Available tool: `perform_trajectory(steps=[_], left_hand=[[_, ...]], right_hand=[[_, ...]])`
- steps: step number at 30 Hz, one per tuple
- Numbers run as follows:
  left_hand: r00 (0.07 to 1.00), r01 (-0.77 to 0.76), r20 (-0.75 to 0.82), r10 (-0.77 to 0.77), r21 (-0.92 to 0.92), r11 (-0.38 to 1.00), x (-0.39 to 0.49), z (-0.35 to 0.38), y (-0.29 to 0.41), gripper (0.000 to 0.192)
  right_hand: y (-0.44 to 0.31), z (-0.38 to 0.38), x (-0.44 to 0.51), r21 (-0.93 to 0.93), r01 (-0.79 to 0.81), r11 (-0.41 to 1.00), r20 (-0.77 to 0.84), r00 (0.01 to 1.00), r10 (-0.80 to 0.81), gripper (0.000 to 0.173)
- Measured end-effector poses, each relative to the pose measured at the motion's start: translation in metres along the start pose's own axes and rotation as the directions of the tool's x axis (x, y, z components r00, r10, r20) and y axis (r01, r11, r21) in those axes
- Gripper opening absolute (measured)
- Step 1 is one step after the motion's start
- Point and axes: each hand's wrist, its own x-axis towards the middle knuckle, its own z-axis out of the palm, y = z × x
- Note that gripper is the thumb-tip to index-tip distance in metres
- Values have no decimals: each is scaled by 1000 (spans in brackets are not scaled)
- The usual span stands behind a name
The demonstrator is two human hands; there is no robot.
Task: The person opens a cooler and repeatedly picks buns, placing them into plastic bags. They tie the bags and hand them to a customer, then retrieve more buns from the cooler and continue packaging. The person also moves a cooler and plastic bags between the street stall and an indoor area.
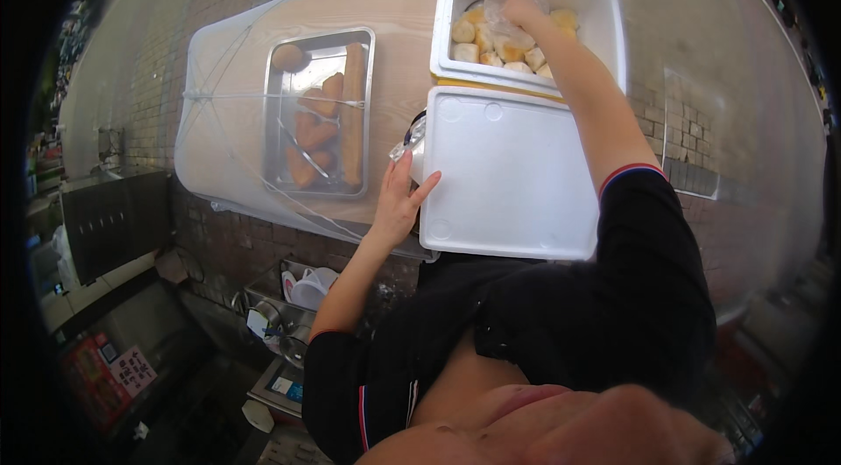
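Observation:
My right hand (521,9) reaches into a white foam box (606,25), its fingers in a clear plastic bag (504,17) above pale, partly browned buns (465,52). Whether a bun is inside the bag is not clear. The box's white foam lid (509,169) lies flat on the near side of the box. At the lid's left edge my left hand (401,196) has its fingers spread, the fingertips near a crinkled, shiny wrapping (399,151); the hand does not close on it.
Under a clear net-like cover on the wooden tabletop (401,38), a metal tray (269,90) holds fried dough pieces (315,136), a long dough stick (353,117), a round ball (288,58) and tongs (303,150). Pots (265,314) and a white plastic container (312,287) stand lower left.

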Motion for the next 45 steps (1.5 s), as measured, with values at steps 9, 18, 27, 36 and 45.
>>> perform_trajectory(steps=[9, 18, 27, 36, 45], left_hand=[[754, 340, 430, -497, -902, -265, 131, -59, 66, 46], [785, 265, 524, -331, -767, -584, 223, -35, 107, 28], [748, 323, 335, -573, -938, -126, 251, -82, 33, 18], [816, 373, 324, -479, -928, 8, 289, -116, 42, 48], [954, 144, 119, -273, -987, 70, 340, -131, 49, 46]], right_hand=[[-72, -137, -202, 804, 112, -584, -272, 943, -193, 54], [-101, -145, -257, 506, 243, -827, -559, 823, -100, 77], [-30, -152, -250, 971, 178, -162, -238, 814, -529, 19], [-92, -204, -254, 955, 238, 176, -211, 964, -160, 30], [-141, -264, -194, 857, 330, 396, -295, 944, -148, 18]])
